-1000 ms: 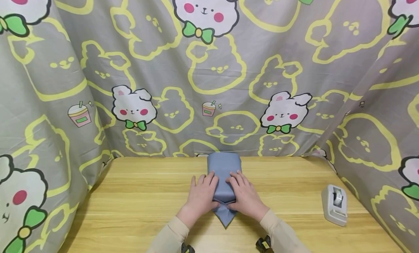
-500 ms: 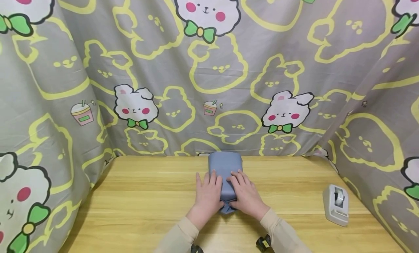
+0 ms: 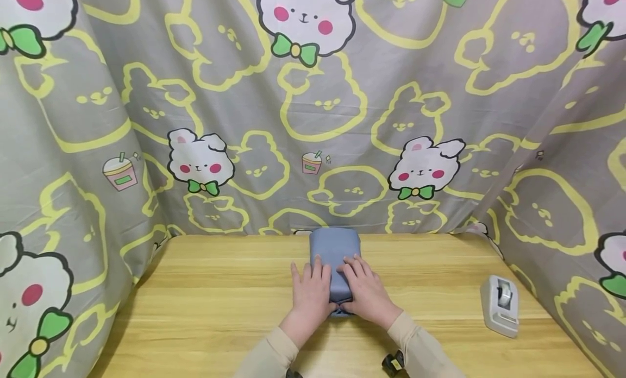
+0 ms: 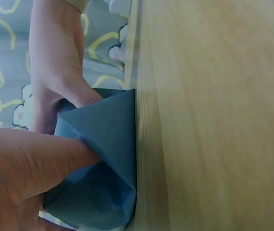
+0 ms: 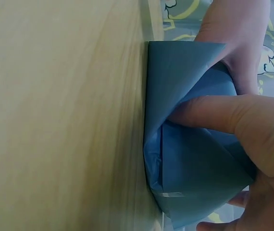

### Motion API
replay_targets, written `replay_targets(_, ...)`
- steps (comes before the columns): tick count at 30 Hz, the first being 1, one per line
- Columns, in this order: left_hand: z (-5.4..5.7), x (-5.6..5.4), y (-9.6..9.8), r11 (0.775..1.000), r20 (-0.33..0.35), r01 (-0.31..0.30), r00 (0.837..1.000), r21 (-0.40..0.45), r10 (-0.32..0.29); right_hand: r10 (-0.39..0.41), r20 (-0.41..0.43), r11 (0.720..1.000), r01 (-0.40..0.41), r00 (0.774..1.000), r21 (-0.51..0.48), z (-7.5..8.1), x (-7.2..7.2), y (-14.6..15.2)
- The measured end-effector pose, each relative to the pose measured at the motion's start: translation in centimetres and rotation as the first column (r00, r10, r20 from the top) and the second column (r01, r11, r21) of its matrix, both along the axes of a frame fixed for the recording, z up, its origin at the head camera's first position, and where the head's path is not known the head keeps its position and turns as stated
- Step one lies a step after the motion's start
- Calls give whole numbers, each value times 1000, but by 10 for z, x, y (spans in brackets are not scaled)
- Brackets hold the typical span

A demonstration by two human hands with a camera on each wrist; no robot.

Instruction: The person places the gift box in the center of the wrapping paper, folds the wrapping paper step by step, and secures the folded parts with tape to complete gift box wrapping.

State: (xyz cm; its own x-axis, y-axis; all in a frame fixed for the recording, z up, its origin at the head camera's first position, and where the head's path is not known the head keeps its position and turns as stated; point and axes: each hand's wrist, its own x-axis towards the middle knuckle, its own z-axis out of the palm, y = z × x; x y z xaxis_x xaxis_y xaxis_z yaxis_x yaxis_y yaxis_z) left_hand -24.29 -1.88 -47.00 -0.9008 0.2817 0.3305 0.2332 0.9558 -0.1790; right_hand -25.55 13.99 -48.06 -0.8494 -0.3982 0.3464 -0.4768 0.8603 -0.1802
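Observation:
A box-shaped package (image 3: 335, 245) wrapped in blue-grey paper lies lengthwise on the wooden table, its near end between the two hands. My left hand (image 3: 311, 295) holds its left side, fingertips over the top and thumb at the near end. Mirroring it, my right hand (image 3: 370, 294) holds the right side. In the left wrist view, the left thumb (image 4: 72, 156) presses behind a folded paper flap (image 4: 110, 125). The right wrist view shows the right thumb (image 5: 209, 111) tucked into the fold. A small strip of clear tape (image 5: 172, 194) is stuck on the paper. The package's underside is hidden.
A grey tape dispenser (image 3: 501, 307) with a clear roll stands at the table's right. Patterned grey curtains (image 3: 337, 112) hang behind and on both sides of the wooden table (image 3: 220, 280).
The pointed paper flap that lay toward me on the table has been folded up against the package's near end. My left hand has moved slightly right; the right hand stays nearly in place.

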Motion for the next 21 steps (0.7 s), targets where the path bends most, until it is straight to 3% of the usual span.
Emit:
replay_targets(5, -2, -1, 0, 1000, 5, -6, 1000, 3, 6, 5, 1, 1000, -5, 1000, -3, -1, -1, 0)
replay_targets(13, 0, -9, -12, 993, 83, 86, 992, 76, -92, -10, 38, 1000, 11, 999, -22, -2, -2, 1)
replay_targets(21, 2, -11, -17, 989, 126, 104, 985, 108, -118, 130, 100, 989, -122, 987, -81, 9, -6, 14)
